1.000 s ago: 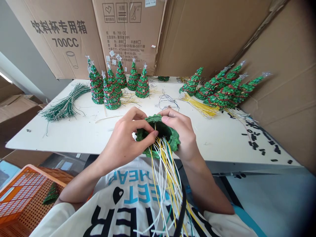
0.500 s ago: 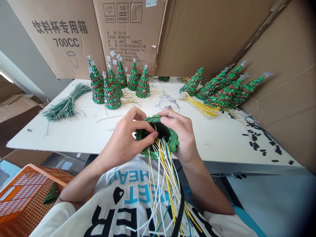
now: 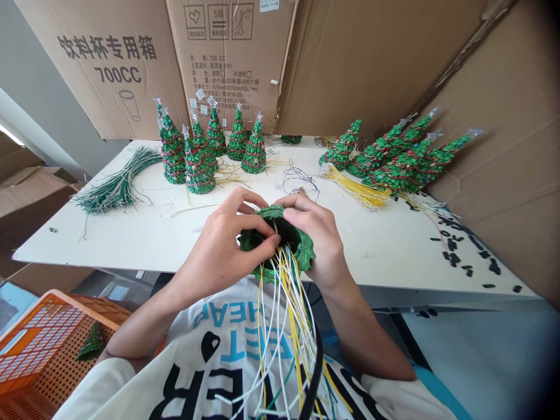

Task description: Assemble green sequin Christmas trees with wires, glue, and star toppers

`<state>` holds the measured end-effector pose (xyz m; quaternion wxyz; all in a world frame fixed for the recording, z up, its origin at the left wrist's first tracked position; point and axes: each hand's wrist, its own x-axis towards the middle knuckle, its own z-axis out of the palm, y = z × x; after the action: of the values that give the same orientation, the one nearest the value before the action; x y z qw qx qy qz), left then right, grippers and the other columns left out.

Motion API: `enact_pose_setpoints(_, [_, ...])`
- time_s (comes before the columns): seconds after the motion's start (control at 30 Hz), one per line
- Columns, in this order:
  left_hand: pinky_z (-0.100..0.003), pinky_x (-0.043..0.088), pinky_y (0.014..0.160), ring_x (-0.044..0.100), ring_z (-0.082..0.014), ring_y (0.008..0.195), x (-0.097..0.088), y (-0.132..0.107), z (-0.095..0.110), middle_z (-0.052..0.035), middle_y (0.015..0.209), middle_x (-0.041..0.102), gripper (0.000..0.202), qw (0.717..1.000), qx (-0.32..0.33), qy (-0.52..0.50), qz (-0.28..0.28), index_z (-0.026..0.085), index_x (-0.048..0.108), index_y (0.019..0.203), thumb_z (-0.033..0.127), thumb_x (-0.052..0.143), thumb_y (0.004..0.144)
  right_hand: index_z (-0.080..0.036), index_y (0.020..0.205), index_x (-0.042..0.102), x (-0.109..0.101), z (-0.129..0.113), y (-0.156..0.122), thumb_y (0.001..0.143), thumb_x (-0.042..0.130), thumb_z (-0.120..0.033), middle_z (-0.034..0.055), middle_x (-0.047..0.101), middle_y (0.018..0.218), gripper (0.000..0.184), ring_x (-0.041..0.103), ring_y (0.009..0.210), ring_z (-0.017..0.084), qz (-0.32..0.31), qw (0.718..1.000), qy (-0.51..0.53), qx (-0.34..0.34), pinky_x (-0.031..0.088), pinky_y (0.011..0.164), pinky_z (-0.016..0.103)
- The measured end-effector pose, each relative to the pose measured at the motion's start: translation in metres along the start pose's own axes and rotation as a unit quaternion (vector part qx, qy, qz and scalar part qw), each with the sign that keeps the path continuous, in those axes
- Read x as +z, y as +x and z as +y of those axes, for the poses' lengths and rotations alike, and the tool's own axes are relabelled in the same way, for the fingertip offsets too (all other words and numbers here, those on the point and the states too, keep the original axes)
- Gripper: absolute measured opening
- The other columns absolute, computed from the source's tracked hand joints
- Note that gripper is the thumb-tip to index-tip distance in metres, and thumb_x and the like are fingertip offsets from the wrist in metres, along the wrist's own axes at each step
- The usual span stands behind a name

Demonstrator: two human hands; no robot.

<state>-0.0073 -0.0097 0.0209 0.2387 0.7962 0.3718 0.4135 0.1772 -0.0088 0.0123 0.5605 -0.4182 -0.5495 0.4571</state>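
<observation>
Since the earlier frame, the work has shifted only slightly: the hollow green beaded tree cone (image 3: pixel 303 251) has rolled a little between the hands, and the hands sit closer together around it.

Head view: the cone is held over the front edge of the white counter (image 3: pixel 109 245), mouth tilted up toward the wearer. The left hand (image 3: pixel 219 248) grips its near rim, with the fingers curled into the opening. The right hand (image 3: pixel 317 239) wraps the far side, fingers closed over the rim. A long bundle of white, yellow and green wires (image 3: pixel 291 309) runs from the mouth down over the printed white T-shirt (image 3: pixel 219 356), beside a black cable (image 3: pixel 317 373).

Further out stand upright green beaded cone trees (image 3: pixel 200 166); others lie tilted at right (image 3: pixel 402 160). A loose sheaf of green wires (image 3: pixel 118 189), a sheaf of yellow wires (image 3: pixel 356 189) and scattered black bits (image 3: pixel 464 251) lie on the counter. An orange plastic mesh crate (image 3: pixel 39 344) sits low at left.

Risks, as judged: the unsupported wires' weight could drag strands back out of the mouth; strands could tangle with the black cable; hard squeezing could crush the cone or shed beads.
</observation>
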Motion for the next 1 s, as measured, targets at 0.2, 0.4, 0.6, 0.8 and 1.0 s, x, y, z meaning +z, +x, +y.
enact_pose_setpoints(0.2, [-0.034, 0.059, 0.084, 0.075, -0.0177, 0.098, 0.0040, -0.0011, 0.0051, -0.0052, 0.120, 0.076, 0.005, 0.998, -0.025, 0.022, 0.051, 0.024, 0.088, 0.093, 0.023, 0.084, 0.095, -0.023, 0.089, 0.070, 0.0052, -0.0002, -0.0033, 0.096, 0.065, -0.035, -0.0005, 0.062, 0.083, 0.014, 0.056, 0.081, 0.019, 0.001, 0.999, -0.020, -0.026, 0.041, 0.072, 0.033])
enact_pose_setpoints(0.4, [-0.033, 0.057, 0.076, 0.075, -0.0173, 0.086, 0.0099, -0.0032, 0.0073, -0.0041, 0.111, 0.082, 0.007, 0.991, -0.011, 0.078, 0.105, 0.023, 0.084, 0.085, 0.022, 0.084, 0.092, -0.024, 0.091, 0.067, 0.0071, -0.0026, -0.0079, 0.098, 0.063, -0.033, -0.0003, 0.062, 0.084, 0.012, 0.058, 0.082, 0.020, 0.001, 0.998, -0.054, -0.043, 0.042, 0.074, 0.034])
enact_pose_setpoints(0.6, [-0.029, 0.052, 0.070, 0.072, -0.0156, 0.087, 0.0086, -0.0011, 0.0038, -0.0027, 0.103, 0.081, 0.015, 0.993, 0.015, 0.061, 0.096, 0.019, 0.074, 0.079, 0.010, 0.076, 0.091, -0.023, 0.091, 0.068, 0.0066, 0.0003, -0.0045, 0.097, 0.064, -0.034, -0.0004, 0.062, 0.085, 0.013, 0.056, 0.082, 0.019, -0.001, 0.998, -0.045, -0.036, 0.041, 0.073, 0.034])
enact_pose_setpoints(0.8, [-0.027, 0.052, 0.069, 0.069, -0.0136, 0.085, 0.0085, -0.0011, 0.0026, -0.0024, 0.101, 0.080, 0.021, 0.993, 0.020, 0.060, 0.100, 0.018, 0.067, 0.075, 0.007, 0.073, 0.091, -0.024, 0.086, 0.067, 0.0067, 0.0008, -0.0036, 0.095, 0.066, -0.035, -0.0015, 0.060, 0.080, 0.014, 0.054, 0.076, 0.018, 0.005, 0.999, -0.040, -0.029, 0.040, 0.071, 0.034])
enact_pose_setpoints(1.0, [-0.026, 0.052, 0.068, 0.069, -0.0133, 0.084, 0.0090, -0.0013, 0.0030, -0.0021, 0.102, 0.080, 0.021, 0.993, 0.021, 0.069, 0.098, 0.018, 0.066, 0.075, 0.007, 0.073, 0.091, -0.024, 0.083, 0.069, 0.0076, 0.0011, -0.0036, 0.092, 0.070, -0.035, -0.0011, 0.060, 0.078, 0.014, 0.054, 0.076, 0.018, 0.023, 0.999, -0.024, -0.020, 0.041, 0.069, 0.033])
